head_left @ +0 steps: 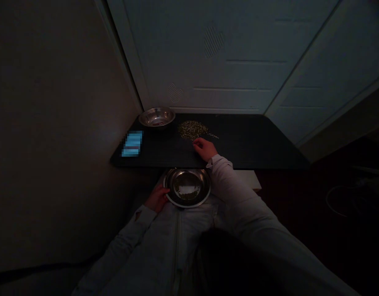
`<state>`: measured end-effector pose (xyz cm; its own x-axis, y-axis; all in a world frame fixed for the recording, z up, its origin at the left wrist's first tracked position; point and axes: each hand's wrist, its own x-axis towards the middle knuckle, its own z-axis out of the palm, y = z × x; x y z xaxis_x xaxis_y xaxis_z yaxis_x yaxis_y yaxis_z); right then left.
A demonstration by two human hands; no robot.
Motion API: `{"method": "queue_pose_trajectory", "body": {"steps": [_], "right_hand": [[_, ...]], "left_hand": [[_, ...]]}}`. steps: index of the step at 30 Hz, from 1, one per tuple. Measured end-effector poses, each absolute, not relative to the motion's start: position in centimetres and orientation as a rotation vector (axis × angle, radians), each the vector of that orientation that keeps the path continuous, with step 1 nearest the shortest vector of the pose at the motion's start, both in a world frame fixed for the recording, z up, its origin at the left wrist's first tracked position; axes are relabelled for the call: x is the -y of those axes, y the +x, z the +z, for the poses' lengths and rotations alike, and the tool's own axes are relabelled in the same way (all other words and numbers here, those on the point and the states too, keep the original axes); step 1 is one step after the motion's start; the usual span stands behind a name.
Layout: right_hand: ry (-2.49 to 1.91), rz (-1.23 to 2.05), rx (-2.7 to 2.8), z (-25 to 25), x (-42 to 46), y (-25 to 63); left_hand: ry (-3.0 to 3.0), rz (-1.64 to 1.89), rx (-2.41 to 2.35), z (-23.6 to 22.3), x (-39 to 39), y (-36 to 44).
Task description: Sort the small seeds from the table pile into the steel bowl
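A steel bowl [204, 190] rests over my lap, just below the table's front edge. My left hand [157, 198] grips its left rim, thumb near the lip. Small greenish grains [188, 195] lie scattered across the bowl's bottom. Above the table, my right hand [205, 149] is closed with fingertips pressed together. Whatever is between those fingertips, if anything, is too small to see. Just beyond them spreads a pile of small mixed grains [191, 129], pale and greenish, with a thin line of pale ones trailing off to its right.
On the dark table [254, 142], a second steel bowl [142, 120] stands at the back left. A phone-like lit screen [132, 144], pixelated, lies near the left edge. White panels [208, 74] rise behind, and a wall [68, 123] borders the left. The room is dim.
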<state>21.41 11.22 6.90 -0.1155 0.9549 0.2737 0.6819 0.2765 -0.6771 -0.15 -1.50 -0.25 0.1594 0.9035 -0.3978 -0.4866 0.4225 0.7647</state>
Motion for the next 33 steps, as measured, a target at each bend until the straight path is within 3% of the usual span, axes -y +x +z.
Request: {"method": "queue_pose_trajectory", "body": {"steps": [25, 33], "right_hand": [[-1.411, 0.572, 1.943, 7.27, -11.03, 21.71], [-1.326, 0.781, 1.673, 6.83, -11.4, 22.32]], "left_hand": [[0.587, 1.053, -0.937, -0.7, 1.36, -0.36], [0.545, 1.043, -0.974, -0.06, 1.52, -0.18]]}}
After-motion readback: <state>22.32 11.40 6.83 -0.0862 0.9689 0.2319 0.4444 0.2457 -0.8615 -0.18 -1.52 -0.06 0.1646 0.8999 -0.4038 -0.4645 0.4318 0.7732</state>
